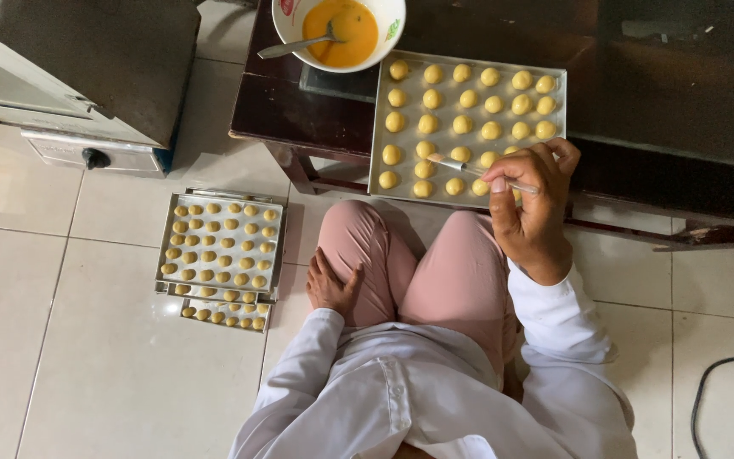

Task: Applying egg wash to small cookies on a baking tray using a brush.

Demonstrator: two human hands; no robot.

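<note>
Your white shirt (pixel 401 399) fills the bottom of the view, nearest of all, with your pink-trousered knees (pixel 418 263) folded just beyond it as you sit on the tiled floor (pixel 70 357). Your left hand (pixel 331 285) lies flat on the near side of your left thigh, fingers loosely spread and holding nothing. Your right hand (pixel 530 200) is raised over the near edge of the baking tray (pixel 467 127), its fingers pinched closed around a thin brush (pixel 477 170) (clear handle, pale bristles), whose tip touches one of the dough balls (pixel 460 102) in the row nearest you. That tray sits on the dark low table (pixel 299 102), and the yellow balls fill it in neat rows. Just beyond the tray's far left corner stands a white bowl (pixel 337 30) of orange egg wash with a metal spoon (pixel 295 44) resting in it, handle pointing away from the tray. Well to the left of the tray, down on the floor, two more trays (pixel 221 255) of smaller dough pieces are stacked, the upper one offset over the lower. Farther left of these stands a metal oven (pixel 70 76) with a black knob. A dark cable (pixel 724 399) curls on the floor near your right elbow.
</note>
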